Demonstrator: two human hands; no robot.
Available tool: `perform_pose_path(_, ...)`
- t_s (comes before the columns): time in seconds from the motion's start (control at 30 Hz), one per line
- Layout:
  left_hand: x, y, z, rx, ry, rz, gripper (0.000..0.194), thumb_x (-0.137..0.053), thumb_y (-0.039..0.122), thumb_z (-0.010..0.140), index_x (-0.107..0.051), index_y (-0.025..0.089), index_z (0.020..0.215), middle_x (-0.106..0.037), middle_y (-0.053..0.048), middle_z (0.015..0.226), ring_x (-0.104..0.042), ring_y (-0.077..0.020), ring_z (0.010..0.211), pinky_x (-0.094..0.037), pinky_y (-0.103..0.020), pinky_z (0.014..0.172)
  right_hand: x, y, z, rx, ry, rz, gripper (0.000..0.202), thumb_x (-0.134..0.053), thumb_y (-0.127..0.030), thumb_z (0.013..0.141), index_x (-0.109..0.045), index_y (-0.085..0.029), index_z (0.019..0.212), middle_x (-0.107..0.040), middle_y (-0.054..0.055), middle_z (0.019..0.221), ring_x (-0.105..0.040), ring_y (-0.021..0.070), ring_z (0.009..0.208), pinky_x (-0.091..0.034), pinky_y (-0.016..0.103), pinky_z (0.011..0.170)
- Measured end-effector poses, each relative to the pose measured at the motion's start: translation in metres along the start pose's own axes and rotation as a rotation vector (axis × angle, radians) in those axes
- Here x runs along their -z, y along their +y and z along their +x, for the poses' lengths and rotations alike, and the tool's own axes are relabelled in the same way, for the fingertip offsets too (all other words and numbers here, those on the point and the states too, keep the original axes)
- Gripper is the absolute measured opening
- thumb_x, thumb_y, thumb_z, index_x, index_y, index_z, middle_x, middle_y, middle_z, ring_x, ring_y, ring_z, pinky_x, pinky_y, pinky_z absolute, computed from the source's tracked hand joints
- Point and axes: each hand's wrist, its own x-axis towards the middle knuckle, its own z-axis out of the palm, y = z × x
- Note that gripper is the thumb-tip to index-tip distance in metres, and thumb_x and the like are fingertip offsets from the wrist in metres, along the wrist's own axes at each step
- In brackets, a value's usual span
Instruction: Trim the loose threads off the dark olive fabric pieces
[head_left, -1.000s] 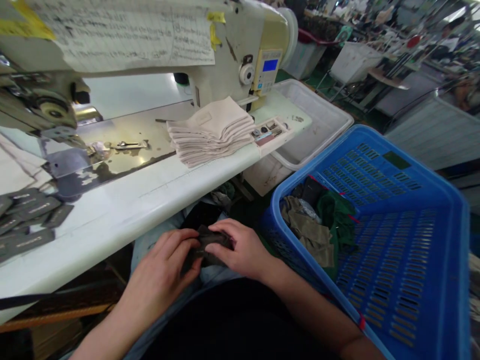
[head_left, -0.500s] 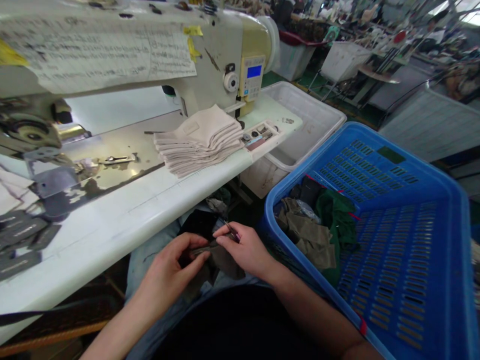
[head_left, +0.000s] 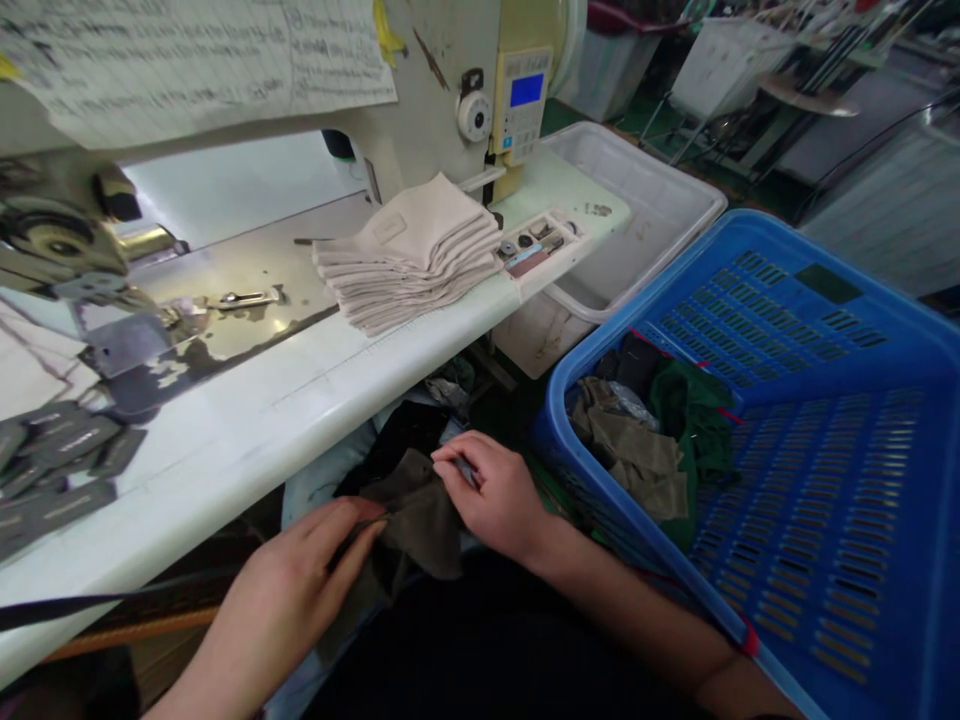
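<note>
My left hand [head_left: 307,565] pinches the edge of a dark olive-brown cloth piece [head_left: 424,525] above my lap. To its right, my right hand [head_left: 491,490] is closed around a small dark tool [head_left: 466,470], mostly hidden by the fingers; it looks like small snippers. That hand is beside the cloth's upper right edge. Beyond the hands, a stack of beige cloth pieces [head_left: 412,255] lies on the white sewing table [head_left: 300,410].
A sewing machine [head_left: 442,130] stands behind the stack. Dark grey tabs [head_left: 67,450] lie at the table's left. On the right, a blue basket [head_left: 825,390] holds brown and green cloth [head_left: 637,440]. Behind it sits a white bin [head_left: 637,250].
My left hand has moved left and down with the cloth, away from my right hand. More of the cloth shows between them. The camera view has shifted slightly.
</note>
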Motion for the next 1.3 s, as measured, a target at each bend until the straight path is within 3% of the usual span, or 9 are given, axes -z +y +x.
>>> perform_pose_path(0.1,0.011,0.009,-0.006,-0.056,0.049,0.037,0.020,-0.054,0.043,0.095,-0.068,0.030,0.102,-0.077,0.001,0.090,-0.075,-0.0188,0.075,-0.058,-0.024,0.071,0.003,-0.017,-0.003,0.027,-0.196,0.083,0.014,-0.063,-0.030,0.093,-0.070,-0.021,0.102,-0.073,0.006,0.103,-0.068,0.0193,0.099,-0.050,0.030,0.089)
perform_pose_path(0.2,0.013,0.014,-0.007,-0.079,0.111,0.038,0.018,-0.057,0.041,0.094,-0.065,0.030,0.105,-0.076,0.000,0.093,-0.074,-0.0197,0.080,-0.058,-0.026,0.077,-0.004,-0.018,-0.003,-0.163,-0.372,0.225,0.028,-0.073,-0.040,0.086,-0.069,-0.023,0.107,-0.073,0.003,0.103,-0.068,0.0192,0.095,-0.051,0.030,0.084)
perform_pose_path(0.3,0.006,0.018,0.000,-0.050,0.191,-0.032,0.010,-0.058,0.034,0.094,-0.061,0.028,0.101,-0.073,-0.002,0.097,-0.072,-0.0192,0.085,-0.058,-0.028,0.079,-0.010,-0.010,0.003,-0.410,-0.388,0.457,0.036,-0.082,-0.045,0.074,-0.067,-0.020,0.095,-0.068,-0.001,0.086,-0.063,0.0158,0.077,-0.049,0.027,0.069)
perform_pose_path(0.37,-0.001,0.021,0.007,-0.015,0.221,-0.111,0.004,-0.060,0.031,0.092,-0.059,0.027,0.094,-0.071,-0.002,0.101,-0.071,-0.0187,0.091,-0.058,-0.029,0.080,-0.008,-0.007,0.006,-0.446,-0.339,0.559,0.038,-0.086,-0.044,0.068,-0.063,-0.019,0.086,-0.062,-0.004,0.077,-0.057,0.0133,0.070,-0.047,0.025,0.066)
perform_pose_path(0.57,-0.012,0.026,0.027,0.071,0.238,-0.197,0.019,-0.065,0.040,0.088,-0.062,0.024,0.077,-0.069,-0.007,0.113,-0.069,-0.0239,0.104,-0.056,-0.038,0.090,0.006,-0.011,0.009,-0.299,-0.155,0.470,0.023,-0.079,-0.034,0.075,-0.062,-0.019,0.081,-0.057,-0.004,0.072,-0.050,0.0122,0.066,-0.040,0.023,0.060)
perform_pose_path(0.77,-0.013,0.026,0.044,0.115,0.130,-0.304,0.027,-0.062,0.043,0.086,-0.065,0.023,0.069,-0.072,-0.008,0.110,-0.070,-0.0243,0.097,-0.056,-0.037,0.085,0.014,-0.015,0.012,-0.150,-0.160,0.427,0.013,-0.071,-0.029,0.081,-0.063,-0.019,0.082,-0.059,-0.002,0.076,-0.052,0.0130,0.068,-0.042,0.025,0.063)
perform_pose_path(0.9,-0.015,0.025,0.047,0.099,0.159,-0.328,0.023,-0.061,0.036,0.085,-0.064,0.023,0.067,-0.071,-0.006,0.105,-0.069,-0.0230,0.096,-0.055,-0.035,0.085,0.013,-0.018,0.016,-0.142,-0.204,0.407,0.015,-0.072,-0.030,0.080,-0.064,-0.019,0.085,-0.060,-0.001,0.081,-0.055,0.0140,0.073,-0.044,0.026,0.068)
perform_pose_path(1.07,-0.019,0.020,0.045,0.110,0.221,-0.310,0.019,-0.062,0.034,0.084,-0.066,0.023,0.068,-0.068,-0.007,0.107,-0.066,-0.0240,0.103,-0.054,-0.036,0.089,0.003,-0.019,0.018,-0.101,-0.084,0.274,0.003,-0.070,-0.021,0.082,-0.068,-0.020,0.081,-0.065,0.000,0.084,-0.061,0.0165,0.083,-0.048,0.028,0.081)
perform_pose_path(1.3,-0.014,0.016,0.047,0.166,0.061,-0.411,0.028,-0.059,0.042,0.088,-0.069,0.023,0.069,-0.068,-0.008,0.117,-0.065,-0.0258,0.107,-0.051,-0.039,0.094,-0.001,-0.012,0.017,0.028,-0.080,0.282,0.006,-0.065,-0.016,0.086,-0.070,-0.020,0.085,-0.069,0.002,0.089,-0.065,0.0171,0.089,-0.049,0.028,0.084)
